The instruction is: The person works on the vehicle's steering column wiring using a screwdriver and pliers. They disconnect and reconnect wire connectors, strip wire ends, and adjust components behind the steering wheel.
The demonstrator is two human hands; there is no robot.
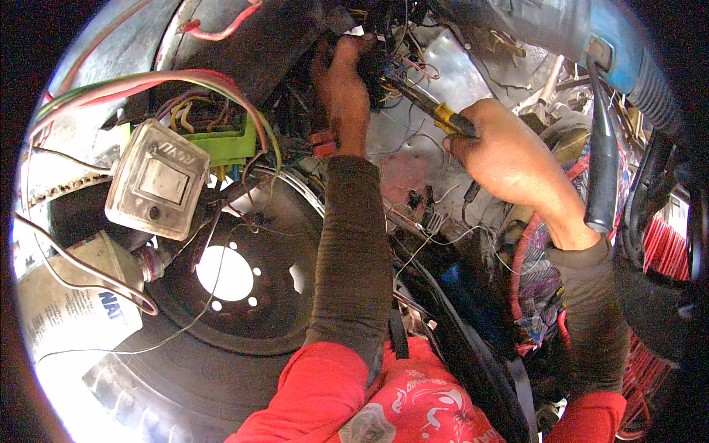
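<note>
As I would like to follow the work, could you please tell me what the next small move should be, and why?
Probably ease the pliers slightly toward the left hand: the right hand grips them, and their nose points toward the wiring near where the left hand reaches.

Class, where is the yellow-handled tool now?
In the head view's upper half, the yellow-handled tool is in the right hand, right of the left hand.
</note>
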